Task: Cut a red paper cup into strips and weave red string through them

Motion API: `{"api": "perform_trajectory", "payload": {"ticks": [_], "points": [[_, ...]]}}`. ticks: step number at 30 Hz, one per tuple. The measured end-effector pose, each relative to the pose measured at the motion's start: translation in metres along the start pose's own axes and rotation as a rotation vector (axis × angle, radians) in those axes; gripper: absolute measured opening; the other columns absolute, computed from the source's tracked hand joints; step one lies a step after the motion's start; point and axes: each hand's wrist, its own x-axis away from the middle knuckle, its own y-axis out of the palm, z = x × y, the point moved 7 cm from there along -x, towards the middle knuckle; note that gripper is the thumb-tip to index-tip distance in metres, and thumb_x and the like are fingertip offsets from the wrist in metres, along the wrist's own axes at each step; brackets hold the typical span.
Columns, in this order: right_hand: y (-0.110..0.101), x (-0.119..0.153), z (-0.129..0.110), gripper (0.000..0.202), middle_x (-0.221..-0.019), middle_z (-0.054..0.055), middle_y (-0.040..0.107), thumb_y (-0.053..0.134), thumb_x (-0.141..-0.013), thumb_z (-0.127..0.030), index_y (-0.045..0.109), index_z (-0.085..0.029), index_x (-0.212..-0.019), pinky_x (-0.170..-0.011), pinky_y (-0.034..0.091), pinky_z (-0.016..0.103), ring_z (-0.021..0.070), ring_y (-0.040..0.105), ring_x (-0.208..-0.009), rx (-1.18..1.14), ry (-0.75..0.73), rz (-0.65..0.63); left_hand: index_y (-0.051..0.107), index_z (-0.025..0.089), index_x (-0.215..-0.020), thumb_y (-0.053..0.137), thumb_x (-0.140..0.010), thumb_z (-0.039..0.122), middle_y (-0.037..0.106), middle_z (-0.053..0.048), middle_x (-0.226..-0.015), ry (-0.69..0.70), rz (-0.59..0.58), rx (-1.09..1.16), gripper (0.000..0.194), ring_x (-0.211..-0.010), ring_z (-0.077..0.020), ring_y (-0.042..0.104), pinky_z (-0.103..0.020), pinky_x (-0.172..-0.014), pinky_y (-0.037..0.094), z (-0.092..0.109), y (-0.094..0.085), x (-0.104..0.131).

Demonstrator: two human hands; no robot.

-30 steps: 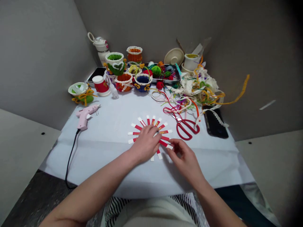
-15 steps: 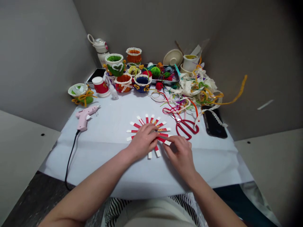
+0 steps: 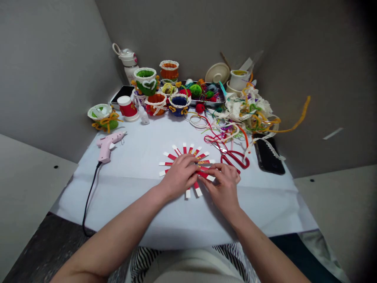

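A red paper piece (image 3: 169, 164) cut into several white-tipped strips lies fanned out like a sun on the white table cover. My left hand (image 3: 182, 173) rests over its middle and left side, fingers together, pressing on it and hiding the centre. On the right side my right hand (image 3: 221, 182) pinches one of the strips between thumb and fingers. Red-handled scissors (image 3: 235, 159) lie open just beyond my right hand, with red yarn across the blades.
A pink glue gun (image 3: 106, 146) with a black cord lies at left. Yarn-covered cups (image 3: 179, 103), a red-and-white paper cup (image 3: 127, 109) and a glue bottle (image 3: 144, 116) stand behind. Tangled yarn and lace (image 3: 256, 110) and a black phone (image 3: 268, 155) are at right.
My right hand has shifted slightly left and inward along the strip, its thumb now nearer the centre. The whole view has moved slightly. My left hand keeps its place on the paper.
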Motion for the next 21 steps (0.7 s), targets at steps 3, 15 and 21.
{"api": "perform_trajectory", "payload": {"ticks": [3,15,21], "points": [[0.001,-0.001,-0.001,0.012,-0.115,0.007,0.070,0.071,-0.090,-0.038,0.075,-0.028,-0.095,-0.094,0.033,0.049,0.0301,0.050,-0.109,-0.027,-0.013,0.000,0.065,0.018,-0.110,0.057,-0.096,0.015,0.064,-0.011,-0.122,0.009,0.005,0.002,0.016,-0.125,-0.0259,0.054,-0.052,-0.108,0.049,0.000,-0.001,0.000],[0.003,0.000,-0.002,0.007,-0.125,0.005,0.070,0.069,-0.087,-0.026,0.074,-0.028,-0.091,-0.098,0.035,0.056,0.0327,0.048,-0.113,-0.017,-0.023,-0.011,0.064,0.021,-0.112,0.058,-0.096,0.016,0.062,-0.010,-0.127,-0.016,-0.040,0.052,0.018,-0.129,-0.0272,0.052,-0.056,-0.110,0.046,0.003,0.001,0.001],[0.011,-0.004,0.002,0.026,-0.135,0.005,0.064,0.059,-0.090,-0.014,0.076,-0.030,-0.100,-0.099,0.034,0.060,0.0337,0.045,-0.120,0.089,-0.159,-0.159,0.057,0.023,-0.121,0.066,-0.090,0.012,0.064,-0.009,-0.122,-0.013,-0.245,0.133,0.034,-0.126,-0.0262,0.053,-0.054,-0.111,0.046,0.004,0.007,0.002]]}}
